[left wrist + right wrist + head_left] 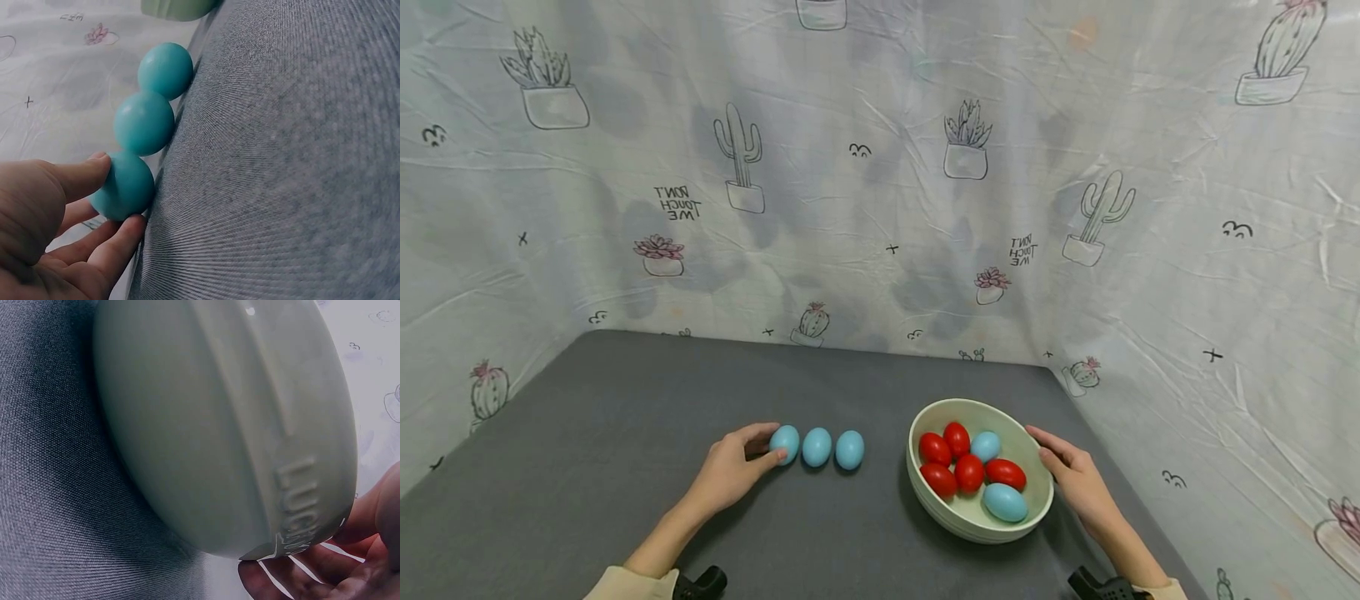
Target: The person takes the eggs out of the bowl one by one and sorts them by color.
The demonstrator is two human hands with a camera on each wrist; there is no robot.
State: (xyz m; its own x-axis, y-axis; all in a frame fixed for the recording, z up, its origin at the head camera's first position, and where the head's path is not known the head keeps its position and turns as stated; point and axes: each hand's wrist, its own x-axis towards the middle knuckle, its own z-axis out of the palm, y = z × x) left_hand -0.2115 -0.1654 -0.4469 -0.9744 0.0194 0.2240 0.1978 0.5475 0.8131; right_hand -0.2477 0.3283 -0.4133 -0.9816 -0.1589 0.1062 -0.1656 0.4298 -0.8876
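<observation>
My left hand (pixel 730 471) pinches the leftmost of three light blue eggs (pixel 785 445) between thumb and fingers, low over the grey table. Right beside it, in a row, stand a second blue egg (pixel 817 447) and a third blue egg (pixel 850 450). A pale green bowl (pixel 977 533) stands to the right, holding several red eggs (pixel 969 473) and two blue eggs (pixel 1005 502). My right hand (pixel 1078 479) holds the bowl at its right side, thumb at the rim and fingers against the outer wall. Raised letters (pixel 297 500) show on that wall.
The grey table (pixel 662 400) runs back to a pale curtain (pixel 850 208) printed with cacti, which also hangs along both sides. Bare tabletop lies between the row of eggs and the bowl.
</observation>
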